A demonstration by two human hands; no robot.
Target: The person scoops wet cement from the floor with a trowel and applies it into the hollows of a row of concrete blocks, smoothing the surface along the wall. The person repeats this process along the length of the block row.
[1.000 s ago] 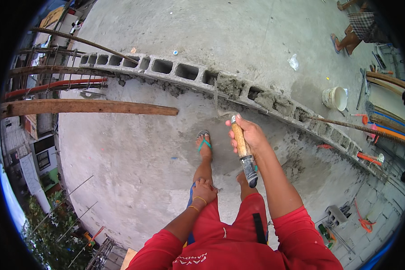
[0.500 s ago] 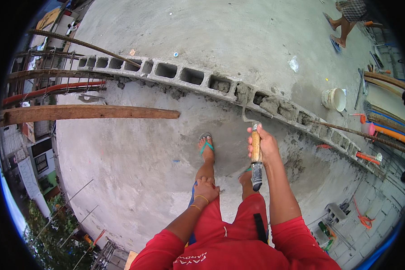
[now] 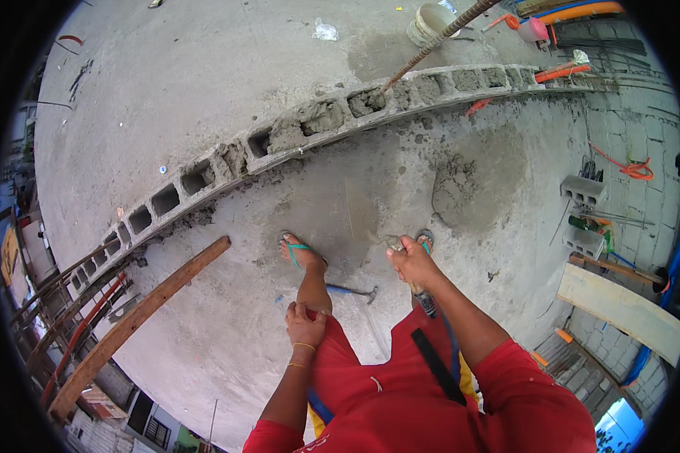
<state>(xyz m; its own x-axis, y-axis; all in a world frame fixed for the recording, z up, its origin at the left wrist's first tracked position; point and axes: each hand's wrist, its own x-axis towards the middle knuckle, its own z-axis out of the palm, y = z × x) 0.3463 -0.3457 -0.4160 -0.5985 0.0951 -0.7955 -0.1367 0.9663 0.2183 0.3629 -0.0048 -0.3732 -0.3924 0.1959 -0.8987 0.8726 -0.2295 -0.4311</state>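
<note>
My right hand (image 3: 413, 264) is closed around the handle of a trowel (image 3: 426, 303), in front of my right thigh. The trowel's metal end points left, low above the concrete floor; its blade is blurred and hard to make out. My left hand (image 3: 305, 328) lies on my left knee, fingers draped over the leg and holding nothing. Ahead runs a low row of hollow concrete blocks (image 3: 283, 160). Wet mortar (image 3: 321, 117) fills some of its cells, while others show dark hollows. A patch of mortar (image 3: 461, 181) is spread on the floor to the right.
A hammer (image 3: 351, 290) lies between my feet. One wooden plank (image 3: 140, 321) juts in from the left. A rebar (image 3: 438, 38) rises from the block row, near a white bucket (image 3: 429, 26). Loose blocks (image 3: 583, 190) and an unfinished block wall (image 3: 635, 128) are at right.
My view has swung to the right. The trowel has come back from the block row toward my body, its metal end now pointing left. My left hand stays on the knee.
</note>
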